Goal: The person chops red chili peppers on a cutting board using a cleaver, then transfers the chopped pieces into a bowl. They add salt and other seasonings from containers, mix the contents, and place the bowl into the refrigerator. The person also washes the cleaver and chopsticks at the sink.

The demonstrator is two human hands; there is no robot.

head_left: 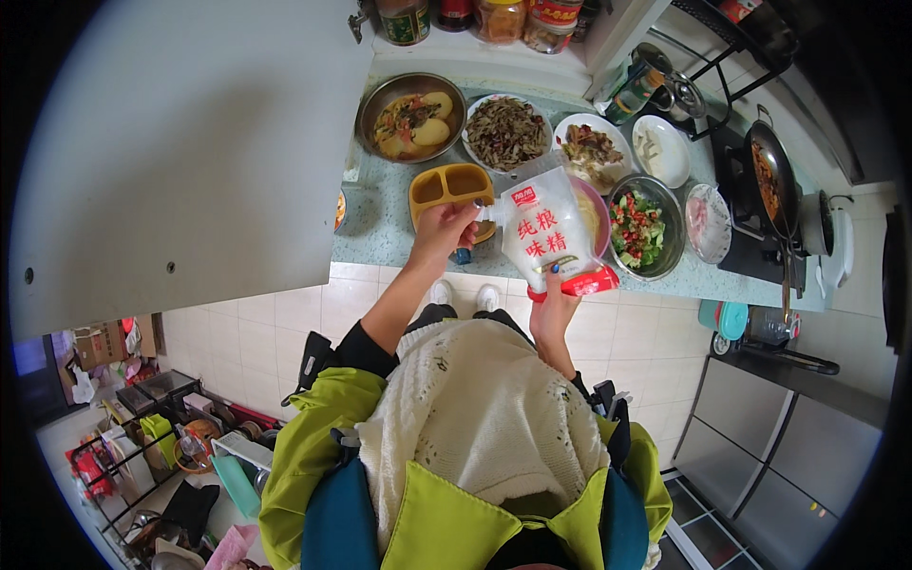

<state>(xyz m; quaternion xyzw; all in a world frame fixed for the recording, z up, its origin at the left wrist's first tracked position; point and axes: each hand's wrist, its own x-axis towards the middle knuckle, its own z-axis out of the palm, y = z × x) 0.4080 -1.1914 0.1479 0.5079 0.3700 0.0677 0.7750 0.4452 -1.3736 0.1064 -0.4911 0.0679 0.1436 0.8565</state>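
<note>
A white plastic pouch with red print and a red band is held tilted in front of me over the counter's edge. My right hand grips its red lower end. My left hand has its fingers closed at the white spout on the pouch's left side; whether the cap is on is hidden. Just beyond my left hand stands a yellow divided box. A small dark blue thing shows below the left fingers, too small to name. Behind the pouch, a pink bowl is partly covered.
A metal bowl of eggs in broth, dark shredded food on a plate and a plate of meat line the counter. A steel bowl of chopped vegetables is at right, a pan on the stove. An open cabinet door juts out left.
</note>
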